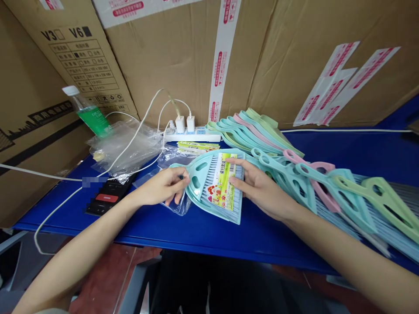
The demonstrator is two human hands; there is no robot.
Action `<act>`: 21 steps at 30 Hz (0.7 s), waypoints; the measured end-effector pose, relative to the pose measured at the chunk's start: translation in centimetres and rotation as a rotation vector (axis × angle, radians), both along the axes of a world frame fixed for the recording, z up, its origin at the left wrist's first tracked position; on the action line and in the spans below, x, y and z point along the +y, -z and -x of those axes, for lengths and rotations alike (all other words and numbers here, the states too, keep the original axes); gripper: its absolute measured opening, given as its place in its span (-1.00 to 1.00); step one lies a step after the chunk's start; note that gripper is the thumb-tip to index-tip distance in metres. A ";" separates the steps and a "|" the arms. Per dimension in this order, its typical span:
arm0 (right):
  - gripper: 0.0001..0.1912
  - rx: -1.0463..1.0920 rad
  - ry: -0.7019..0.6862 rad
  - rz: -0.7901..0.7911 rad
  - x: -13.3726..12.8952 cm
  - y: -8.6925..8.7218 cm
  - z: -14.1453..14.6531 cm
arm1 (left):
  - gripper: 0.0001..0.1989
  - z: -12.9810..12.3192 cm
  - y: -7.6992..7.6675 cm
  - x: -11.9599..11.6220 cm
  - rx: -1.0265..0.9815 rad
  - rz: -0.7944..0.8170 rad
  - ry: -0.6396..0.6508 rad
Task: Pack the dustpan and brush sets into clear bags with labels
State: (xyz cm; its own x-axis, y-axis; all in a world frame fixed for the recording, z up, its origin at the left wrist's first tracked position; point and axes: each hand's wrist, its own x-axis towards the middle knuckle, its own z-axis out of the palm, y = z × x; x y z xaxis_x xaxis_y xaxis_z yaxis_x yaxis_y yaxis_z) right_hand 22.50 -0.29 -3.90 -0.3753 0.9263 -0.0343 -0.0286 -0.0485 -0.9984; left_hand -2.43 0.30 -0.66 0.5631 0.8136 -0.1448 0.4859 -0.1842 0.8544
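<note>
A light-blue dustpan (214,212) lies in front of me with a matching hand brush (198,175) nested in it, its grey-blue bristles facing right. On the bristles rests a yellow-green printed label card (223,185). My left hand (168,185) is closed at the handle end of the set, its fingers curled and pinched there. From the right, my right hand (258,187) grips the card's right edge, with thumb and index finger on its printed face. Part of the handle is hidden behind my left fingers.
Brushes (347,192) in blue, pink and green spread to the right; dustpans (258,131) are stacked behind. Label cards (198,147) lie by a power strip (196,136). Plastic bags (127,141), a bottle (91,115) and a loose white cable (131,141) occupy the left. Cardboard boxes (183,65) wall the back.
</note>
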 end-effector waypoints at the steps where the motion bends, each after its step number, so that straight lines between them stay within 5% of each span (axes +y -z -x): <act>1: -0.49 0.001 0.001 0.002 0.0 0.0 0.0 | -0.75 0.0 -0.1 0.0 -0.004 0.019 0.016; 10: -0.51 -0.031 0.053 -0.144 0.2 -0.1 0.1 | -0.82 0.3 -0.9 -0.4 -0.033 0.152 0.119; 15: -0.49 0.015 0.057 -0.089 0.0 -0.7 -0.1 | -0.81 0.8 -1.2 -0.5 0.111 0.034 0.099; 21: -0.46 0.038 0.074 0.085 0.0 -1.4 -0.4 | -0.80 0.5 -1.5 -0.9 0.122 -0.298 -0.007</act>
